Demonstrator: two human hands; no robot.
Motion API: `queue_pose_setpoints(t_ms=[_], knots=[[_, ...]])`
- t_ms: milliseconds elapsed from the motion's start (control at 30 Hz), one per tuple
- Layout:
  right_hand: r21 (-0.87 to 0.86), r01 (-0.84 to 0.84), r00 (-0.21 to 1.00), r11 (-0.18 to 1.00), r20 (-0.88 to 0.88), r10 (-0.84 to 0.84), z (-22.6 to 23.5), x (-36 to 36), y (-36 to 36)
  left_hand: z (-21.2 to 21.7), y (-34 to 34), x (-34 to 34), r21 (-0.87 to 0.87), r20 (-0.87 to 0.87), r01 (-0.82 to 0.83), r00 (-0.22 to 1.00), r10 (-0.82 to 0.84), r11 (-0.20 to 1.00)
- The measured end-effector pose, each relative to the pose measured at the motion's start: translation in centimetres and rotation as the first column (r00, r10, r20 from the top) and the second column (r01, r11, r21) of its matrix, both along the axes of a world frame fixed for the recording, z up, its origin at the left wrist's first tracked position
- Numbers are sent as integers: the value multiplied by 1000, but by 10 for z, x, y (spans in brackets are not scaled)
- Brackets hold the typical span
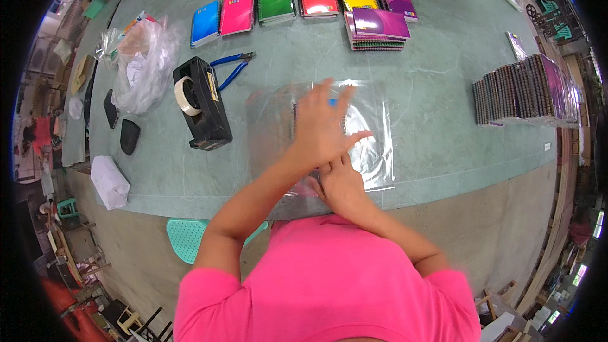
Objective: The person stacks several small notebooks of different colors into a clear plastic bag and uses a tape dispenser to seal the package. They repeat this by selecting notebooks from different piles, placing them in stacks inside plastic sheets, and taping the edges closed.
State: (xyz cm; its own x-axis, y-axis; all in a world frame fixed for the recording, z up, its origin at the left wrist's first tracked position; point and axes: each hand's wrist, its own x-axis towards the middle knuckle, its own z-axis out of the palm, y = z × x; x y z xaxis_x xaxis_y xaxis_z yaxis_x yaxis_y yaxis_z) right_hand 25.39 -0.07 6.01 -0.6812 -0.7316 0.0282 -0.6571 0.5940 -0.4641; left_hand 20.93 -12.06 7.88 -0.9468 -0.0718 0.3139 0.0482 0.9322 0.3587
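Note:
A clear plastic bag [373, 152] lies flat at the table's near middle, shiny and wrinkled. My left hand [322, 123] is over it, fingers spread and slightly blurred, holding nothing. Beneath that hand, a bit of spiral binding and a blue patch [333, 102] show; the rest of what lies there is hidden. Just nearer to me, my right hand [343, 185] is at the bag's near edge. Its fingers are curled, with the thumb apart on the left, and they pinch the plastic. The left wrist partly crosses above the right fingertips.
Left of the bag are a black tape dispenser [206, 104], blue-handled cutters [233, 71] and a crumpled plastic bag [145, 66]. Coloured spiral notebooks [277, 3] line the far side, with a small purple-topped pile [380, 25]. A long notebook stack [522, 92] stands right.

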Motion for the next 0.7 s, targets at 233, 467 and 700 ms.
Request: queue_pose_setpoints(t_ms=[233,467,700], knots=[[179,-12,990,984,141,-13,17,-12,-8,-12,-52,-101,324,458,-213,888,44,922],[130,-111,992,985,-43,117,18,-36,-5,-71,-67,-119,571,238,438,721,-651,694],[45,-171,983,984,-56,173,8,-52,6,-59,-143,-88,336,568,436,614,-548,835]])
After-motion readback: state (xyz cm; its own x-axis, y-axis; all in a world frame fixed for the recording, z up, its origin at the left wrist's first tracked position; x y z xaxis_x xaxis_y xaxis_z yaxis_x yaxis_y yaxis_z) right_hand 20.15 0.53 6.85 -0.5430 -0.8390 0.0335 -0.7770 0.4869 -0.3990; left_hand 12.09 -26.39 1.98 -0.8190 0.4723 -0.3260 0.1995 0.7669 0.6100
